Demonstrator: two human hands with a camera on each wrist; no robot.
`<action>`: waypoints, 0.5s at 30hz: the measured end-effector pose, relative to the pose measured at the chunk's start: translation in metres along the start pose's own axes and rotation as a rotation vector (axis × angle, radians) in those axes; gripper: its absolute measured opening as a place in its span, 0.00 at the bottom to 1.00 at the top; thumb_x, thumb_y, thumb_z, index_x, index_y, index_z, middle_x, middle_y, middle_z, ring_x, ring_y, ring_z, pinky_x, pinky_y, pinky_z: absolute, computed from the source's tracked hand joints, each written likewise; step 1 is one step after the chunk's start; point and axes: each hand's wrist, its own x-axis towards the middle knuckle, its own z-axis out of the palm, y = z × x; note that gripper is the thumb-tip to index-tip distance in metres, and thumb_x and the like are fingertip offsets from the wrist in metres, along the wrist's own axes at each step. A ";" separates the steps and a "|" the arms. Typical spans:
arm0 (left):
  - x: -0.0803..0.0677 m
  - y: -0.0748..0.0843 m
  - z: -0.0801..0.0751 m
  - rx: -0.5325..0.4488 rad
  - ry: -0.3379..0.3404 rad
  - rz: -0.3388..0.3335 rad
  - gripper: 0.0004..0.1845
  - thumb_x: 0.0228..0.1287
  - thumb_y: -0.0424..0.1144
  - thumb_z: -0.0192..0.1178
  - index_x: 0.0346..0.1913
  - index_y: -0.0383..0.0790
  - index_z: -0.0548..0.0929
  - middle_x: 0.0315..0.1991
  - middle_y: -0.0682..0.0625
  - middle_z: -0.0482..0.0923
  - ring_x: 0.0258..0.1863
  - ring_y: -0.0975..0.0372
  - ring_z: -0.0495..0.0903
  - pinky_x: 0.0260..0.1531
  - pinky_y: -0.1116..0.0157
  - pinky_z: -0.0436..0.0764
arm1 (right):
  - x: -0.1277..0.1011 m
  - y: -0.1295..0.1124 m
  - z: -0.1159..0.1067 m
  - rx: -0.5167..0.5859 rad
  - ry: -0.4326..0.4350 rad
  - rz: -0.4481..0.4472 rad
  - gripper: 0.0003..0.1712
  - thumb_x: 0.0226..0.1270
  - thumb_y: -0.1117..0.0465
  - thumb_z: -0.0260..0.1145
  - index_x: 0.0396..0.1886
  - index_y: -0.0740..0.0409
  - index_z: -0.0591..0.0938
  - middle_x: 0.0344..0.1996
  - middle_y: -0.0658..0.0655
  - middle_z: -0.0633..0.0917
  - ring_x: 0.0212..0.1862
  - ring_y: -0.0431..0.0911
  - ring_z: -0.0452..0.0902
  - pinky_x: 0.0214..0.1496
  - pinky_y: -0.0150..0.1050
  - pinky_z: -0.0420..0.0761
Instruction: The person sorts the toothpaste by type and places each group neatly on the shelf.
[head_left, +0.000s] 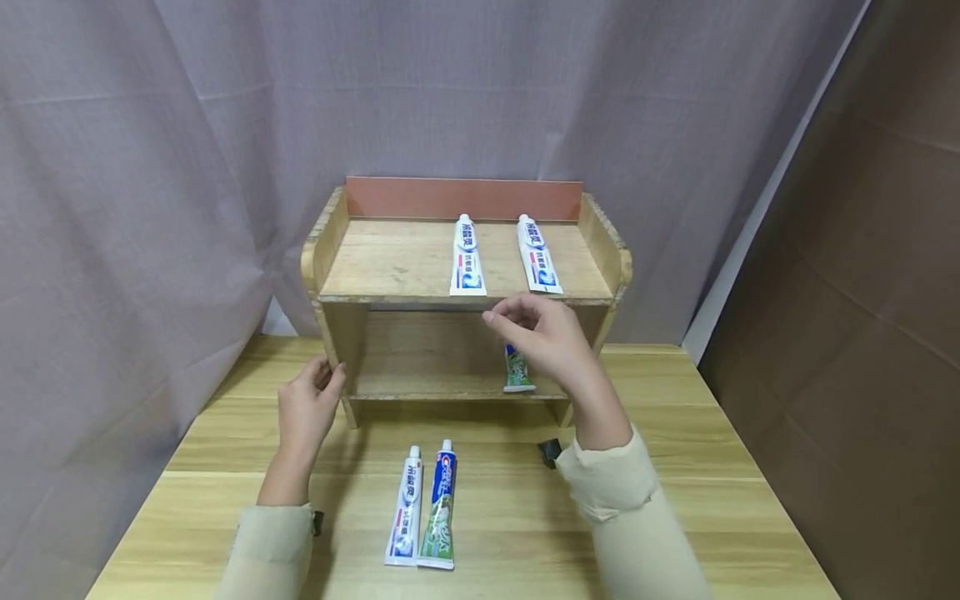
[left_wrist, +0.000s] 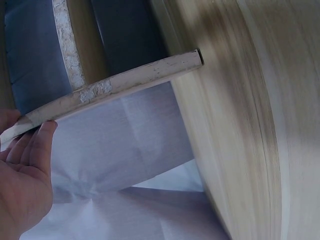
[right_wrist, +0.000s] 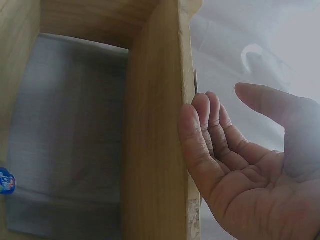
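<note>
Head view showed the left hand [head_left: 306, 410] open against the wooden shelf [head_left: 390, 267] side, the right hand [head_left: 542, 335] released, empty, before the green toothpaste tube [head_left: 517, 371] on the lower board; grasping seemed next.

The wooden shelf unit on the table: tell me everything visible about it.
The wooden shelf unit is light, worn plywood with chipped edges, two tiers, curved side panels and a reddish back rail. It stands upright at the table's far edge. Two toothpaste tubes lie on top, a green one below. The left hand touches its left upright; the right hand is at the top tier's front edge.
</note>
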 end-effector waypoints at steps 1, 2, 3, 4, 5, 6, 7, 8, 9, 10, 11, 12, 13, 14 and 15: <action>0.000 0.000 0.000 0.002 0.001 0.000 0.12 0.68 0.35 0.65 0.49 0.31 0.86 0.44 0.36 0.86 0.44 0.47 0.88 0.43 0.61 0.87 | -0.002 0.002 0.001 0.008 -0.001 0.006 0.16 0.68 0.45 0.69 0.42 0.53 0.85 0.32 0.56 0.86 0.35 0.48 0.81 0.37 0.42 0.83; 0.000 0.000 0.000 0.004 0.003 0.000 0.12 0.68 0.35 0.64 0.49 0.31 0.86 0.44 0.36 0.86 0.44 0.47 0.88 0.43 0.60 0.87 | -0.005 0.004 0.002 0.016 -0.003 0.013 0.16 0.68 0.45 0.69 0.41 0.52 0.85 0.32 0.56 0.86 0.35 0.48 0.81 0.36 0.42 0.83; 0.000 0.000 0.000 0.005 0.004 0.000 0.12 0.68 0.35 0.65 0.49 0.31 0.86 0.44 0.36 0.86 0.43 0.47 0.88 0.43 0.59 0.88 | -0.007 0.006 0.003 0.023 -0.006 0.018 0.16 0.68 0.45 0.69 0.41 0.52 0.85 0.32 0.56 0.86 0.35 0.49 0.81 0.35 0.42 0.83; 0.001 0.000 -0.001 0.003 0.002 0.001 0.12 0.68 0.35 0.64 0.49 0.30 0.85 0.44 0.36 0.86 0.44 0.46 0.88 0.43 0.59 0.88 | -0.010 0.009 0.004 0.032 -0.007 0.022 0.15 0.68 0.45 0.69 0.41 0.51 0.85 0.33 0.57 0.86 0.35 0.49 0.81 0.34 0.41 0.82; 0.001 0.000 -0.001 0.003 0.000 0.000 0.12 0.68 0.35 0.64 0.49 0.30 0.85 0.44 0.36 0.86 0.44 0.46 0.88 0.43 0.59 0.87 | -0.012 0.012 0.005 0.047 -0.010 0.022 0.15 0.68 0.45 0.69 0.41 0.52 0.85 0.33 0.57 0.86 0.35 0.49 0.81 0.35 0.41 0.83; 0.001 0.001 -0.001 0.001 -0.002 -0.002 0.12 0.68 0.35 0.64 0.49 0.30 0.85 0.44 0.36 0.86 0.44 0.47 0.88 0.43 0.59 0.87 | -0.014 0.015 0.006 0.066 -0.012 0.022 0.15 0.68 0.46 0.69 0.40 0.52 0.85 0.33 0.57 0.87 0.35 0.49 0.81 0.35 0.42 0.83; 0.001 0.001 -0.001 0.000 -0.004 -0.005 0.13 0.68 0.36 0.64 0.49 0.31 0.85 0.44 0.36 0.86 0.44 0.47 0.88 0.43 0.60 0.87 | -0.016 0.018 0.008 0.084 -0.014 0.020 0.15 0.69 0.46 0.69 0.40 0.53 0.85 0.33 0.57 0.86 0.35 0.50 0.82 0.35 0.42 0.84; 0.001 0.001 -0.001 -0.002 -0.006 -0.009 0.13 0.68 0.36 0.64 0.50 0.31 0.85 0.45 0.36 0.86 0.44 0.47 0.88 0.44 0.60 0.87 | -0.018 0.021 0.009 0.105 -0.019 0.019 0.15 0.68 0.47 0.70 0.40 0.53 0.85 0.33 0.57 0.87 0.35 0.50 0.82 0.36 0.42 0.85; 0.001 0.001 0.000 -0.004 -0.006 -0.013 0.13 0.68 0.36 0.64 0.50 0.31 0.85 0.45 0.36 0.86 0.44 0.48 0.88 0.44 0.61 0.87 | -0.020 0.023 0.011 0.125 -0.025 0.018 0.15 0.69 0.47 0.70 0.40 0.54 0.85 0.33 0.58 0.87 0.36 0.50 0.83 0.37 0.42 0.86; 0.001 0.001 0.000 -0.008 -0.007 -0.014 0.13 0.69 0.36 0.64 0.50 0.31 0.85 0.45 0.36 0.86 0.45 0.48 0.88 0.44 0.61 0.87 | -0.021 0.026 0.012 0.145 -0.028 0.020 0.15 0.68 0.47 0.70 0.40 0.55 0.85 0.33 0.59 0.87 0.36 0.51 0.83 0.38 0.43 0.87; 0.001 0.002 0.000 -0.010 -0.006 -0.016 0.13 0.68 0.36 0.64 0.50 0.32 0.86 0.45 0.36 0.86 0.45 0.48 0.88 0.45 0.62 0.87 | -0.022 0.028 0.013 0.167 -0.033 0.023 0.16 0.68 0.48 0.70 0.40 0.56 0.85 0.34 0.60 0.87 0.37 0.51 0.84 0.39 0.43 0.87; 0.001 0.002 0.000 -0.010 -0.004 -0.015 0.13 0.68 0.36 0.64 0.50 0.32 0.86 0.45 0.36 0.86 0.45 0.48 0.88 0.45 0.62 0.87 | -0.024 0.029 0.015 0.175 -0.035 0.029 0.16 0.68 0.48 0.70 0.41 0.57 0.85 0.35 0.61 0.87 0.37 0.51 0.84 0.38 0.43 0.87; 0.000 0.002 0.000 -0.010 -0.002 -0.014 0.13 0.68 0.36 0.64 0.50 0.32 0.86 0.45 0.37 0.86 0.45 0.48 0.88 0.45 0.62 0.87 | -0.025 0.031 0.016 0.184 -0.038 0.036 0.17 0.68 0.48 0.70 0.41 0.57 0.85 0.35 0.61 0.87 0.37 0.51 0.84 0.38 0.42 0.87; 0.000 0.002 0.000 -0.012 -0.001 -0.011 0.13 0.68 0.36 0.65 0.50 0.32 0.86 0.45 0.37 0.86 0.45 0.48 0.88 0.45 0.62 0.87 | -0.027 0.032 0.018 0.192 -0.040 0.044 0.17 0.68 0.48 0.70 0.41 0.57 0.85 0.35 0.62 0.87 0.37 0.51 0.84 0.38 0.42 0.87; 0.000 0.002 0.000 -0.011 -0.001 -0.008 0.12 0.67 0.35 0.65 0.50 0.32 0.86 0.45 0.37 0.86 0.44 0.48 0.88 0.45 0.62 0.87 | -0.029 0.033 0.020 0.194 -0.040 0.049 0.17 0.68 0.48 0.70 0.41 0.58 0.85 0.35 0.61 0.87 0.37 0.51 0.84 0.37 0.41 0.86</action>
